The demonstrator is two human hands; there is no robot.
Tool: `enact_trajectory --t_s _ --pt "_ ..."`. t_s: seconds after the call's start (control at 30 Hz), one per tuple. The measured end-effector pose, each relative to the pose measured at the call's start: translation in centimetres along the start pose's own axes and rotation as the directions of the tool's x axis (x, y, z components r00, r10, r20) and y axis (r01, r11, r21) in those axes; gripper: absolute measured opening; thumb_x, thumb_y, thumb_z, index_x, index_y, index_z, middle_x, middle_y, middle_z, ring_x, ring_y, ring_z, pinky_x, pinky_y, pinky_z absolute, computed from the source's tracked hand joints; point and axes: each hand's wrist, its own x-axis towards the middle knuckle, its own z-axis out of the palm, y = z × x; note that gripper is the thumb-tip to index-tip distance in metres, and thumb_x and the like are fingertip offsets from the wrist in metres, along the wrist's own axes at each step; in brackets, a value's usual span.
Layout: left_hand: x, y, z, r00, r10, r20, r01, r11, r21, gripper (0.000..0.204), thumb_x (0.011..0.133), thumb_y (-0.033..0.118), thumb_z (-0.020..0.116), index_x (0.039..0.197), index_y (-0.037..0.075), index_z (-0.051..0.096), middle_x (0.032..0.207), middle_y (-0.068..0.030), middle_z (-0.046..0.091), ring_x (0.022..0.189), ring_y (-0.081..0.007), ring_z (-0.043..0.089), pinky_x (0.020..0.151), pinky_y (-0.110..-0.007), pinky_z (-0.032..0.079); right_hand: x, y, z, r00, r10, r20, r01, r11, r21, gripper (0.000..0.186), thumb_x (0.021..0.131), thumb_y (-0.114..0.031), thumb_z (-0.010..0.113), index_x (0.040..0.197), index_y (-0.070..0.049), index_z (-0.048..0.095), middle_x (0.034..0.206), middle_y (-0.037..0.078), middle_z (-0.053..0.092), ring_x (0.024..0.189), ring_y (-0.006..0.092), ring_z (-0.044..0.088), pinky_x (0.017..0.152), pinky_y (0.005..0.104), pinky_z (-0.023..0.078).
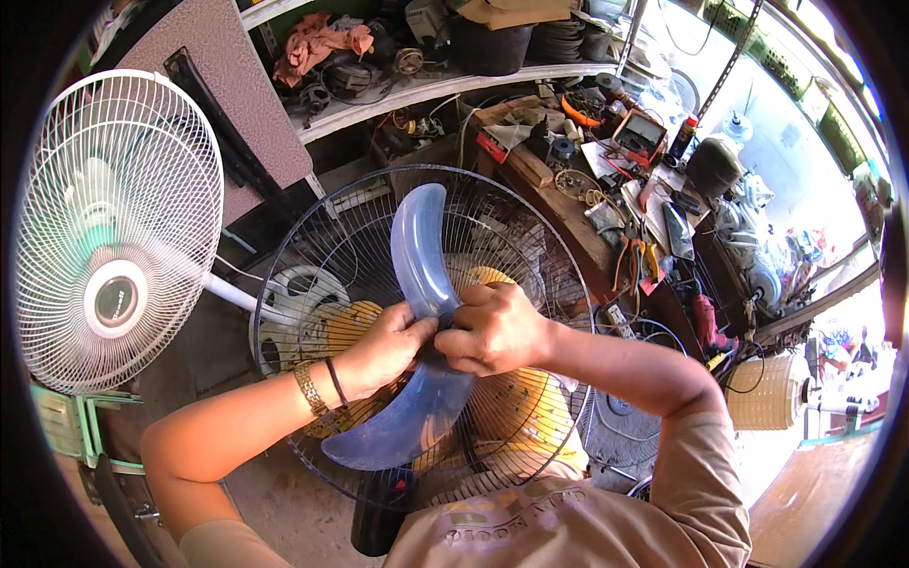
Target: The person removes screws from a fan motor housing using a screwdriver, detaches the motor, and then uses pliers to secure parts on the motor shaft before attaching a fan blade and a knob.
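A translucent blue fan blade [423, 251] lies across a round black wire fan guard [417, 168], one wing pointing away from me and the other toward my lap. Both my hands meet at its dark hub. My left hand [386, 343] pinches the hub from the left, thumb and fingers closed. Curled into a fist, my right hand [494, 327] grips the hub from the right; its fingertips and the hub's centre are mostly hidden. Behind the guard's wires show my yellow patterned shorts [535, 407]. A black fan body [379, 516] stands below the guard.
A white standing fan [115, 301] is close on my left. To the right, a cluttered wooden bench [559, 222] carries a multimeter [639, 133], pliers [620, 263] and a spray can [684, 137]. A red power drill [708, 324] sits beside it. A loaded shelf [379, 109] runs along the back.
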Motion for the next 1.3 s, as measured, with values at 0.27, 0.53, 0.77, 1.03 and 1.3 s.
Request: enact_trajectory --t_s 0.27,0.53,0.77,1.03,1.3 --pt "-0.6 -1.1 0.6 0.981 -0.068 -0.179 0.044 0.99 -0.133 0.023 0.101 0.014 0.037 0.121 0.009 0.048 0.103 -0.0017 0.056 0.085 -0.0102 0.06 0.07 -0.024 0.054 1.2 2.3 0.9 0.984 -0.178 -0.018 0.179 0.981 0.069 0.027 0.073 -0.035 0.065 0.087 -0.014 0.056 0.058 0.0 0.054 0.061 0.0217 0.058 0.048 0.0354 0.048" --pt "-0.2 -1.0 2.7 0.98 -0.087 -0.18 0.035 0.962 -0.271 0.03 0.101 0.014 0.035 0.131 0.015 0.039 0.118 -0.0033 0.052 0.105 -0.0139 0.056 0.087 -0.033 0.052 -0.9 -2.1 2.3 0.823 0.54 -0.178 -0.549 0.836 -0.003 0.027 0.072 -0.031 0.071 0.076 -0.011 0.054 0.056 0.007 0.056 0.054 0.0272 0.058 0.044 0.0406 0.046" --pt "0.6 -1.1 0.0 0.997 -0.063 -0.032 0.058 0.987 -0.149 0.03 0.101 0.014 0.034 0.131 0.009 0.041 0.12 -0.0085 0.055 0.104 -0.0167 0.062 0.085 -0.033 0.057 -0.6 1.0 1.6 0.99 0.114 -0.08 -0.106 0.99 0.095 0.023 0.065 -0.03 0.071 0.082 -0.018 0.062 0.056 0.0 0.054 0.06 0.0233 0.057 0.044 0.0364 0.046" --pt "0.7 -1.1 -0.5 0.991 -0.118 -0.059 0.104 0.975 -0.196 0.028 0.101 0.014 0.034 0.128 0.011 0.04 0.116 -0.0065 0.056 0.101 -0.0153 0.062 0.08 -0.031 0.056 0.6 3.5 2.0 0.988 -0.136 -0.067 0.146 0.973 0.178 0.023 0.066 -0.032 0.07 0.08 -0.015 0.061 0.057 0.0 0.055 0.059 0.0235 0.056 0.045 0.0366 0.047" --pt "0.3 -1.8 3.3 0.962 -0.098 -0.255 0.012 0.948 -0.319 0.029 0.101 0.013 0.032 0.129 0.015 0.038 0.122 -0.0053 0.05 0.11 -0.0173 0.055 0.093 -0.038 0.05 0.0 -1.7 1.9 0.786 0.61 -0.101 -0.616 0.788 -0.028 0.028 0.075 -0.033 0.07 0.078 -0.01 0.054 0.058 0.008 0.058 0.058 0.0296 0.059 0.048 0.0416 0.047"
